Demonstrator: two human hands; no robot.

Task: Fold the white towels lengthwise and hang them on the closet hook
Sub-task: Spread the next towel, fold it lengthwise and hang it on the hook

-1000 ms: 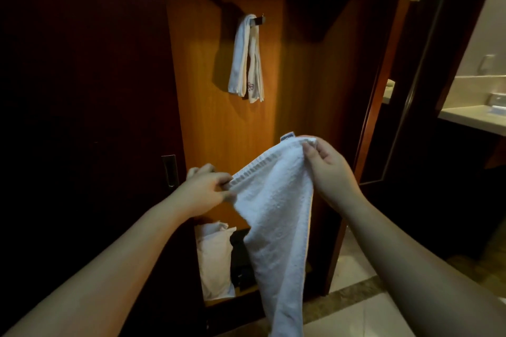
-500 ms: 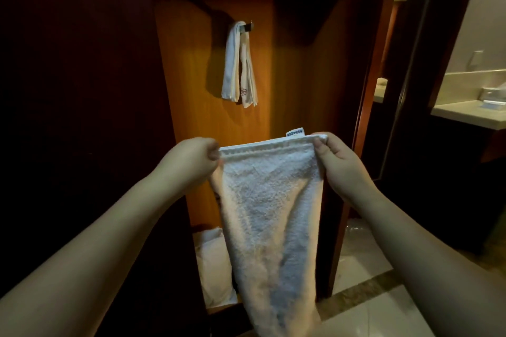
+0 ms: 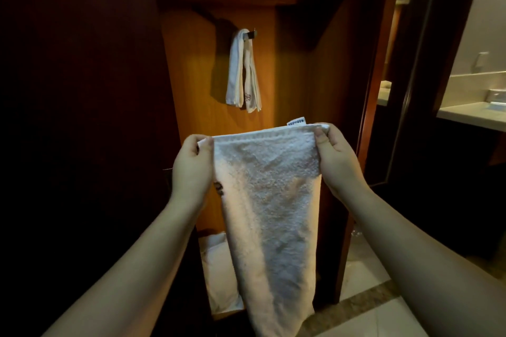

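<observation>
Before the open closet, the left hand [image 3: 191, 169] and right hand [image 3: 335, 159] each pinch a top corner of a white towel [image 3: 268, 200], holding it spread and hanging between them, below the hook [image 3: 252, 34]. One folded towel [image 3: 242, 74] already hangs from that hook, so part of the job looks done; this one appears not yet narrowed enough to hang. More white cloth [image 3: 219, 268] lies on the closet floor. Nothing blocks the hook, though the hung towel already covers it.
</observation>
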